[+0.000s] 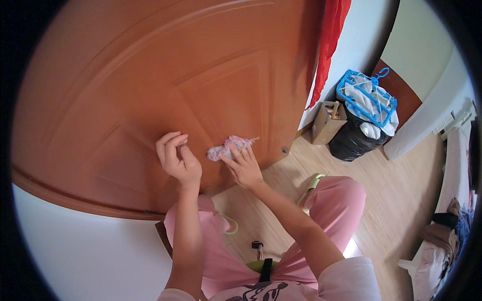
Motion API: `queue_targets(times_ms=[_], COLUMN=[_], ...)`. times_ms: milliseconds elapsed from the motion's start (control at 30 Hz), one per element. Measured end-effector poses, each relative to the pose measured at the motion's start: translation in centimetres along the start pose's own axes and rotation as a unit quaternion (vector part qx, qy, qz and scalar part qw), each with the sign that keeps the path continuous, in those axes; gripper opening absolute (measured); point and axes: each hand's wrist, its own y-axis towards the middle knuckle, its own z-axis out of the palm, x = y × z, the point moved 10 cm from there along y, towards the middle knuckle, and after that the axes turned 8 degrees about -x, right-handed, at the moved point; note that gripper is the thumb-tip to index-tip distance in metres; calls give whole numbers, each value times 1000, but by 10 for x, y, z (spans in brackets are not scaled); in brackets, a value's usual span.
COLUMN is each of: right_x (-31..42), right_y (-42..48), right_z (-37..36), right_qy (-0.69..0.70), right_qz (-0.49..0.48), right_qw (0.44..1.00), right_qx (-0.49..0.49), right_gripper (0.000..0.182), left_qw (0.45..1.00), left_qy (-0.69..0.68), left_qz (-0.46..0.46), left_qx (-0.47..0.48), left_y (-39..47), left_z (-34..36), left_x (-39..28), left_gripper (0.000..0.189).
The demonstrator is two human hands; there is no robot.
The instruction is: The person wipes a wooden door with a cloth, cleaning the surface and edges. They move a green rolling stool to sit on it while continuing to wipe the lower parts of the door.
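My right hand lies with spread fingers on a fluffy pink-and-white cleaning cloth, pressing it against the lower part of a reddish-brown wooden panel door. One end of the cloth sticks out past the fingers, crumpled. To the left of it, my left hand is raised in front of the door with loosely curled fingers and nothing visible in it. Whether that hand touches the door, I cannot tell.
A small door stop sits near the door's lower corner. Beyond it stand a cardboard box and a black plastic bag topped by a blue clip hanger. Red fabric hangs beside the door. Clothes lie at right.
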Motion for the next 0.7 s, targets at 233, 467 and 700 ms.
queue_targets(times_ms=[233, 467, 700], right_x=[29, 43, -27], right_y=[52, 170, -10], right_z=[-46, -135, 21], right_qy=[33, 42, 160], right_qz=[-22, 75, 376], right_qw=[996, 952, 894], right_qx=[-83, -294, -182], right_gripper=[48, 51, 63], left_qw=[1000, 1000, 1000], left_qy=[-5, 5, -18], left_qz=[-6, -8, -2], left_qx=[-26, -9, -6], left_y=[2, -4, 3], left_z=[-7, -6, 3], left_x=[2, 4, 0], left_gripper=[24, 25, 23])
